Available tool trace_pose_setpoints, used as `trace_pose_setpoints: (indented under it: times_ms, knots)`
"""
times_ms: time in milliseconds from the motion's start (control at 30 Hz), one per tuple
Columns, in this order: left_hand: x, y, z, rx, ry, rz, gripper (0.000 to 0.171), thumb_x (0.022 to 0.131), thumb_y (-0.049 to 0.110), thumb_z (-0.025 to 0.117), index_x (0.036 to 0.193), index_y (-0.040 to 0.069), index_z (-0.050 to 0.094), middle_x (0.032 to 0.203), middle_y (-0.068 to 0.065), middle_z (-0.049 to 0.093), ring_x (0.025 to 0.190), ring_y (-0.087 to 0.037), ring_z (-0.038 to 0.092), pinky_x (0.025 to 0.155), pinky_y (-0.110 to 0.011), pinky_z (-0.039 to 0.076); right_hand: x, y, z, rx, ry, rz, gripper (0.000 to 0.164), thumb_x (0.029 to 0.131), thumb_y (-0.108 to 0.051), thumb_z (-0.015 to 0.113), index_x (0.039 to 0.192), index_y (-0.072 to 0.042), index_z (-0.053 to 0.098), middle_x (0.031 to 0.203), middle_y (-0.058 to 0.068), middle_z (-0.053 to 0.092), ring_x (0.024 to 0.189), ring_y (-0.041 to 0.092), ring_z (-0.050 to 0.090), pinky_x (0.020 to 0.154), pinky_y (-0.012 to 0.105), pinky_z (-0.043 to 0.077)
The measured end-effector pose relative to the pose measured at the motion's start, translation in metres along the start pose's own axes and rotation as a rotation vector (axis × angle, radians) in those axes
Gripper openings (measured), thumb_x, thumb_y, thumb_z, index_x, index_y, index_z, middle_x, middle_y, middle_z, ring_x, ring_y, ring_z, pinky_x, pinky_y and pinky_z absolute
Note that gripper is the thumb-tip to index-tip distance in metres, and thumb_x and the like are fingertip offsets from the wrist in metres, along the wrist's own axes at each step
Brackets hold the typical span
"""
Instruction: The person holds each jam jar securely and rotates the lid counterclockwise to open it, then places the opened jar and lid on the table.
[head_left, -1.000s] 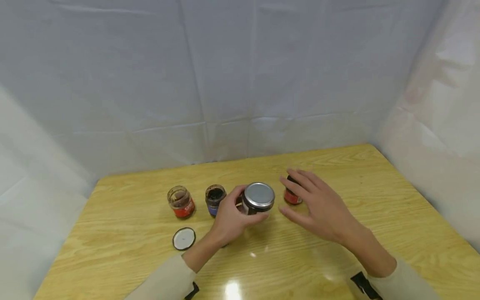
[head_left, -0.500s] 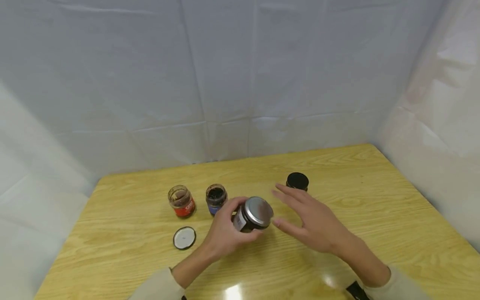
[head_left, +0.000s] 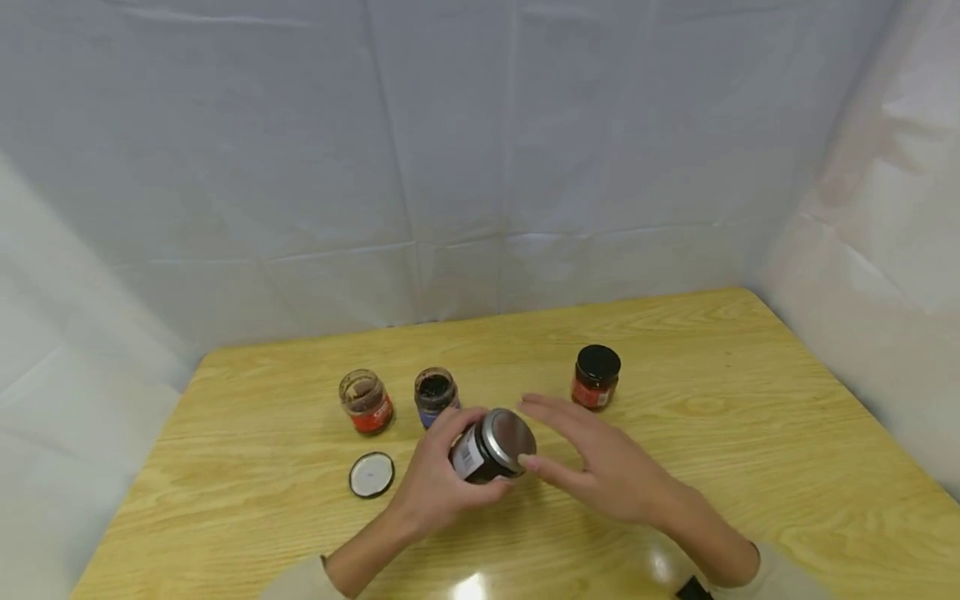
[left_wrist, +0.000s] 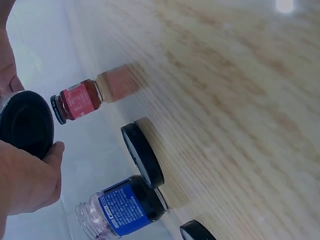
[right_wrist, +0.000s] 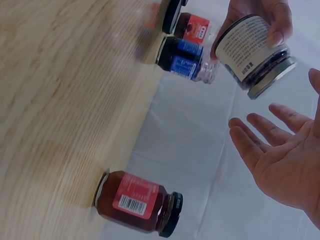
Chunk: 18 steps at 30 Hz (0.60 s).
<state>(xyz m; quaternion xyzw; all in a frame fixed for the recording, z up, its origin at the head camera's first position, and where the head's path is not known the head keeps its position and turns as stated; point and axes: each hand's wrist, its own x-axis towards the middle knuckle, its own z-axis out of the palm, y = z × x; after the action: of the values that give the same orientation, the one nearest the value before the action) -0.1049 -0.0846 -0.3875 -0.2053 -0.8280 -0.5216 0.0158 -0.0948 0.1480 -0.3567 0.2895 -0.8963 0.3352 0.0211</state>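
Our left hand [head_left: 435,492] wraps its fingers around the silver-lidded jar [head_left: 486,448], tilted above the surface [head_left: 720,450]; our right hand [head_left: 611,471], fingers loosely extended, sits just beside it. Should that grip slacken, we might drop it against the open blue-labelled jar [head_left: 430,408] beyond.

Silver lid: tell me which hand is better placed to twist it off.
Likely the right hand: it holds nothing and hangs beside the lid, while the left hand grips the jar it caps.
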Motion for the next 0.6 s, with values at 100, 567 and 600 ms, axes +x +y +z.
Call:
trace_pose_setpoints:
  times_ms: [100, 567, 600]
  knots:
    - [-0.003, 0.001, 0.000, 0.015, 0.001, 0.001, 0.064, 0.063, 0.031, 0.087, 0.120, 0.033, 0.059, 0.102, 0.007, 0.052, 0.088, -0.015, 0.053, 0.071, -0.031, 0.048, 0.001, -0.004, 0.003, 0.019, -0.004, 0.007, 0.058, 0.092, -0.056, 0.053, 0.144, -0.032, 0.041, 0.148, -0.009, 0.036, 0.132, 0.014, 0.036, 0.100, 0.049, 0.037]
    - [-0.012, 0.004, -0.002, 0.062, -0.007, -0.003, 0.067, 0.061, 0.030, 0.087, 0.121, 0.035, 0.059, 0.105, 0.013, 0.056, 0.090, -0.012, 0.054, 0.074, -0.031, 0.048, 0.006, -0.017, 0.012, -0.072, -0.005, 0.039, 0.075, 0.083, -0.069, 0.054, 0.142, -0.023, 0.046, 0.129, -0.009, 0.052, 0.108, 0.008, 0.053, 0.088, 0.035, 0.047]
    - [-0.012, 0.004, -0.002, 0.066, -0.004, -0.002, 0.067, 0.061, 0.030, 0.087, 0.122, 0.034, 0.059, 0.105, 0.013, 0.056, 0.090, -0.012, 0.054, 0.074, -0.031, 0.047, 0.006, -0.018, 0.012, -0.078, -0.015, 0.047, 0.076, 0.083, -0.070, 0.054, 0.142, -0.024, 0.046, 0.126, -0.010, 0.053, 0.103, 0.006, 0.054, 0.085, 0.033, 0.048]
